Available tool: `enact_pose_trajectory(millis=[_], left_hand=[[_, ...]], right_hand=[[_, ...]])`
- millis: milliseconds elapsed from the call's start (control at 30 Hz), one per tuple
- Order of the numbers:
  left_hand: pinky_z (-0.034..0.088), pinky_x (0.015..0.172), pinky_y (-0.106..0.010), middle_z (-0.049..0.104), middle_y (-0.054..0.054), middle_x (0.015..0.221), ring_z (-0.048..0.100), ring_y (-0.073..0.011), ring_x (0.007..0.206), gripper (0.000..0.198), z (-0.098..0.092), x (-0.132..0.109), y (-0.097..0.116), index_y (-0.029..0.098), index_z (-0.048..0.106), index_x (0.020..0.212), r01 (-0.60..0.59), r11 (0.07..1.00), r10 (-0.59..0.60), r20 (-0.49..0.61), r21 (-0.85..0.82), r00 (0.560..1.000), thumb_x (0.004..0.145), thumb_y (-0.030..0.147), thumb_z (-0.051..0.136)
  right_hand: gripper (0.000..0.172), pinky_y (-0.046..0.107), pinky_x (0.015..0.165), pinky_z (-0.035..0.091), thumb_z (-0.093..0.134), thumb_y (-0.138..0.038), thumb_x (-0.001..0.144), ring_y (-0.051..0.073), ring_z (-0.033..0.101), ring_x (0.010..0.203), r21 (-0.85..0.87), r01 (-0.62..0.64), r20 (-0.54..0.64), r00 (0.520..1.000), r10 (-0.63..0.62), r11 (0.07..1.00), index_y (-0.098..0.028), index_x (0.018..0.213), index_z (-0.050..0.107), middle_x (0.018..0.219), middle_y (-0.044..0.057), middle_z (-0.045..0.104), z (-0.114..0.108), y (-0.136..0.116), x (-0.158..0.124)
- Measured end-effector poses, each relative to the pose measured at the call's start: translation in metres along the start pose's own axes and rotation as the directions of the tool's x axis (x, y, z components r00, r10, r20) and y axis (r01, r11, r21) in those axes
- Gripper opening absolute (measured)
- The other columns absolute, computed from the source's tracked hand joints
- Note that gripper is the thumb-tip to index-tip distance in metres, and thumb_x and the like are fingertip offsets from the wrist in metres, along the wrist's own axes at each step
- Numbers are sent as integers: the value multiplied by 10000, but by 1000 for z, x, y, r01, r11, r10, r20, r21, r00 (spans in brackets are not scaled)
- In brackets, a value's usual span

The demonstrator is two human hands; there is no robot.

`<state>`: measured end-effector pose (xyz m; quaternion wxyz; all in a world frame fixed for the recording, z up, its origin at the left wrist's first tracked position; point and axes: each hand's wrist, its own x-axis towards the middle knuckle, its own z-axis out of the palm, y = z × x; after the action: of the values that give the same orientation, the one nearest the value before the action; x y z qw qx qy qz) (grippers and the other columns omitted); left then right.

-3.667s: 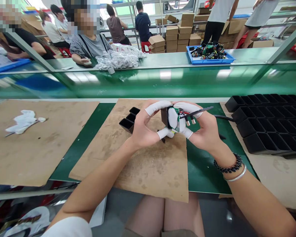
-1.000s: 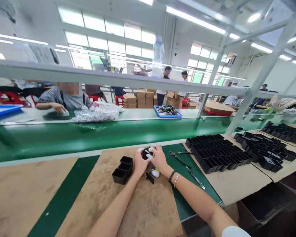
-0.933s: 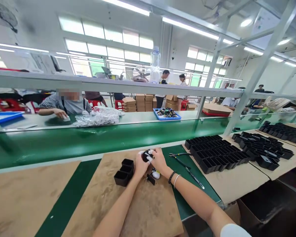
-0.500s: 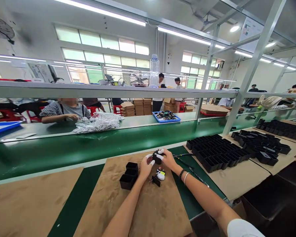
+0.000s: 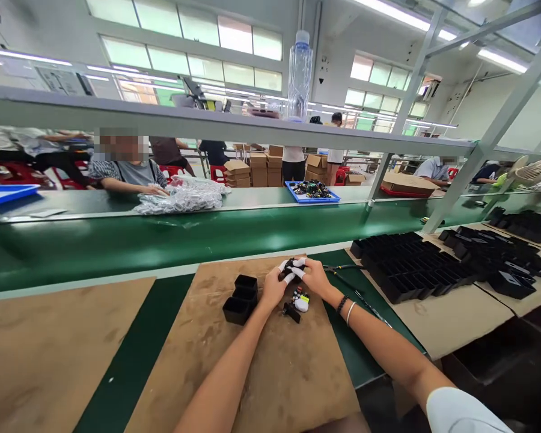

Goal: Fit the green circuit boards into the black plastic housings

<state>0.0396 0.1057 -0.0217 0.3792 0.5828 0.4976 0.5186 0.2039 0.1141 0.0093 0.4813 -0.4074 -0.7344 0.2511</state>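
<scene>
Both my hands meet over the cardboard sheet (image 5: 234,385), closed around a small black plastic part (image 5: 292,267) that the fingers largely cover. My left hand (image 5: 276,285) grips it from the left, my right hand (image 5: 313,276) from the right; white covers sit on several fingertips. Just below them lies a small electronic assembly (image 5: 301,300) with a white round piece, a yellow patch and a black flat piece (image 5: 291,312) beside it. Left of my left hand stand a few open black boxes (image 5: 241,299), pushed together.
Pliers (image 5: 342,267) and a thin metal tool (image 5: 372,310) lie right of my right hand. Rows of black boxes (image 5: 410,264) cover cardboard farther right. Beyond runs a green conveyor belt (image 5: 162,237); across it are a blue tray (image 5: 315,199) of parts, plastic-bagged goods (image 5: 184,193) and a co-worker (image 5: 133,171).
The camera view has tipped downward, so the background sits higher in the picture. My fingers have shifted slightly on the black part, which both hands still hold.
</scene>
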Motion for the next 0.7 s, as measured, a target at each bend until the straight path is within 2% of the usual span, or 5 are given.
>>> enact_pose_trajectory(millis=[233,333,467,633,700], left_hand=[[508,1135,-454,789,-73,1148,701,-267,1145,361,4,4,-8,183,783,1086,-5,999,3,-49,-37,999,759,58,692],[517,1128,-445,774,-92,1167,708,-248,1132,430,5,8,-13,167,743,1178,19,999,-25,-141,-46,990,793,33,606],[536,1098,-448,762,-119,1132,717,-246,1086,417,2,8,-15,140,696,1238,48,998,-56,-246,-38,968,847,69,568],[513,1121,-477,746,-153,1151,707,-264,1114,389,0,5,-10,108,669,1240,68,997,-76,-308,-37,948,881,73,522],[511,1120,-486,746,-153,1136,709,-266,1103,388,0,5,-9,106,670,1226,73,996,-84,-315,-46,945,874,61,513]], right_hand=[[252,353,794,617,765,-401,768,226,726,857,26,-25,101,995,23,999,-202,914,718,943,55,774,-5,14,5],[276,381,843,611,788,-343,740,234,721,869,4,-16,64,998,16,1000,-195,961,712,969,66,766,-5,14,7],[313,398,929,596,715,-370,844,251,722,1015,-2,11,-5,1000,-11,1000,-200,1106,698,1148,104,752,-1,15,7],[246,401,808,614,799,-295,763,246,737,800,-24,44,101,994,-41,999,-204,980,728,909,59,784,5,19,4],[244,415,844,613,791,-291,787,254,745,841,-30,52,95,994,-49,998,-201,1004,727,956,74,790,6,20,4]])
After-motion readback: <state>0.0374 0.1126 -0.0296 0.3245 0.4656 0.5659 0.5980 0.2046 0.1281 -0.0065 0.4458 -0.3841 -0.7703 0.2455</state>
